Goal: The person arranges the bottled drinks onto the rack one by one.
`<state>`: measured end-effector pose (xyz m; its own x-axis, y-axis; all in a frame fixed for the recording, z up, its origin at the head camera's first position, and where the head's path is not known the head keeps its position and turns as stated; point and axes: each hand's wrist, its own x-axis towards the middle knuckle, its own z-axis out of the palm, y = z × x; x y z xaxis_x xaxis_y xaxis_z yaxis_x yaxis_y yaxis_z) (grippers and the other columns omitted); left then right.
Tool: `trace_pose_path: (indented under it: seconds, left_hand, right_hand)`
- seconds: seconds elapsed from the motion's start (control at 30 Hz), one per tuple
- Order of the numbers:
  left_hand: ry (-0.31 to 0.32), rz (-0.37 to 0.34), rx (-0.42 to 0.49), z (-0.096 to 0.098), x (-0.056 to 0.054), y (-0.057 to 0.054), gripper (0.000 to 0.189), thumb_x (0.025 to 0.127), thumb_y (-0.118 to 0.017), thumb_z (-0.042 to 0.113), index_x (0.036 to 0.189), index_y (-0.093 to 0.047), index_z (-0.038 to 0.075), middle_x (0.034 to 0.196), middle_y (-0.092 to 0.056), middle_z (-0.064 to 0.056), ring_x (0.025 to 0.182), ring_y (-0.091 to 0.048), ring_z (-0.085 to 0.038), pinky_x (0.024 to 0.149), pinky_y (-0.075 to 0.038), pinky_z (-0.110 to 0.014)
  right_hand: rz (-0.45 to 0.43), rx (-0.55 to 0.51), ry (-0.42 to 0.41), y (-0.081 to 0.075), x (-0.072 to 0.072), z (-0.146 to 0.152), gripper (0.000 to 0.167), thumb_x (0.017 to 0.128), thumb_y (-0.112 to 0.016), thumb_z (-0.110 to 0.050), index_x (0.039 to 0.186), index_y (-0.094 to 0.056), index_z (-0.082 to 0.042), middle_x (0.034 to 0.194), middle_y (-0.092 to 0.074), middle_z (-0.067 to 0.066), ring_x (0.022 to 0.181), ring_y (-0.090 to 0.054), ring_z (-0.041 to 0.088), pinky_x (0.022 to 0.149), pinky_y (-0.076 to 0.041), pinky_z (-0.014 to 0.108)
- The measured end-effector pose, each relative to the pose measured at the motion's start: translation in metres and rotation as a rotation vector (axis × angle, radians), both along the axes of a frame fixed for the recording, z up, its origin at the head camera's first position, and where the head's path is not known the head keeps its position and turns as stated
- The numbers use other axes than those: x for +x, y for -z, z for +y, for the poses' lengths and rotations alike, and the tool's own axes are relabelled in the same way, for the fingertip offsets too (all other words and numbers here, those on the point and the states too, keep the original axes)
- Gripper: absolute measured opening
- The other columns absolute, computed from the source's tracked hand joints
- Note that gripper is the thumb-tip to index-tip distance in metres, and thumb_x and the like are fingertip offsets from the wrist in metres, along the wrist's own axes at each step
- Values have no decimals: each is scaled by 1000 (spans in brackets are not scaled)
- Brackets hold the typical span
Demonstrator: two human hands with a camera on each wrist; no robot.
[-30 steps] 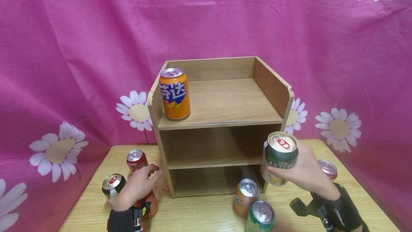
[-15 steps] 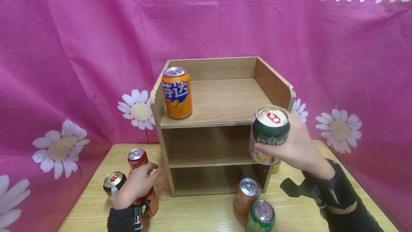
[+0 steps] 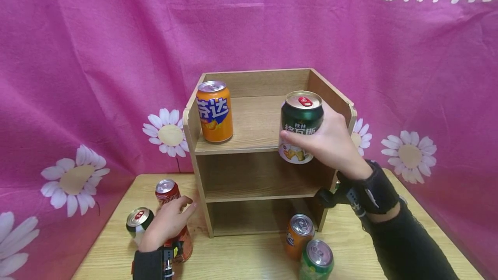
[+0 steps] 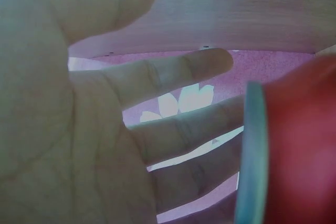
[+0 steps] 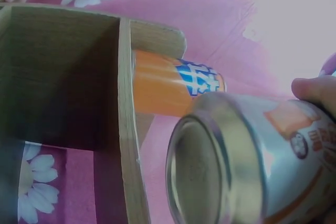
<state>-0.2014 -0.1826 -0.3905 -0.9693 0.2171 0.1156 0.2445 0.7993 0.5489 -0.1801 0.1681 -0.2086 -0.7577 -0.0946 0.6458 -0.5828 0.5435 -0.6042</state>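
My right hand (image 3: pixel 334 141) grips a dark green drink can (image 3: pixel 301 120) with a gold lid and red tab, thumb across its front. The can is upright in the air, overlapping the front edge of the wooden shelf's top (image 3: pixel 256 120). Its silver base (image 5: pixel 197 174) shows in the right wrist view. An orange soda can (image 3: pixel 215 113) stands at the left of that top level. My left hand (image 3: pixel 167 224) has its fingers extended, low beside a red can (image 3: pixel 167 188) and over a second red can (image 3: pixel 183 247). Its palm (image 4: pixel 37 129) holds nothing in the left wrist view.
Another green can (image 3: pixel 138 219) with a red tab stands left of my left hand. In front of the shelf's lower right are an orange can (image 3: pixel 297 239) and a light green can (image 3: pixel 317 260). A pink flowered cloth (image 3: pixel 253 25) hangs behind the table (image 3: pixel 241 258).
My right hand has lifted the dark green can up and left, from beside the shelf's right side to in front of its top level. My left hand stays put.
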Motion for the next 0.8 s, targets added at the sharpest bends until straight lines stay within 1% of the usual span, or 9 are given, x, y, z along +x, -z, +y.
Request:
trace_pose_path:
  seconds: [0.17,0.3,0.4,0.5,0.7,0.8]
  left_hand:
    - [7,-8,1,0,-1,1,32,96,-54,30,111,-64,4,109,-65,-12,104,-59,-32,85,-44,-52]
    - [-1,-16,-5,0,-2,1,32,96,-54,29,112,-64,4,110,-65,-12,105,-58,-33,86,-44,-52]
    - [-2,-20,-7,1,-4,0,32,96,-53,29,113,-64,4,112,-64,-12,107,-58,-33,88,-43,-52]
    - [-3,-18,-11,1,-4,0,32,96,-53,30,113,-64,4,111,-65,-12,107,-58,-34,87,-43,-53]
    - [8,-8,-11,1,-2,-1,32,96,-53,31,111,-64,5,108,-65,-10,103,-59,-32,84,-45,-51]
    - [0,-15,0,0,-2,0,31,96,-54,30,111,-64,5,110,-65,-11,104,-59,-32,85,-45,-50]
  right_hand:
    - [-27,-31,11,0,-15,-12,60,71,-83,-28,119,-54,-6,101,-65,6,86,-61,16,76,-49,36]
    - [-60,-43,63,3,-27,-21,65,69,-83,-38,118,-53,-7,99,-64,6,85,-61,18,75,-50,36]
    - [-39,-32,131,5,-33,-27,68,66,-83,-43,115,-54,-6,98,-62,6,84,-60,19,73,-50,36]
    - [1,-23,187,7,-37,-32,68,64,-84,-44,112,-56,-5,97,-60,5,84,-59,19,73,-49,35]
    - [38,-45,210,12,-42,-40,68,65,-83,-46,111,-54,-5,94,-61,6,81,-58,18,70,-48,34]
    - [27,-53,224,13,-45,-45,72,67,-81,-49,114,-51,-4,94,-61,6,81,-58,18,70,-48,34]
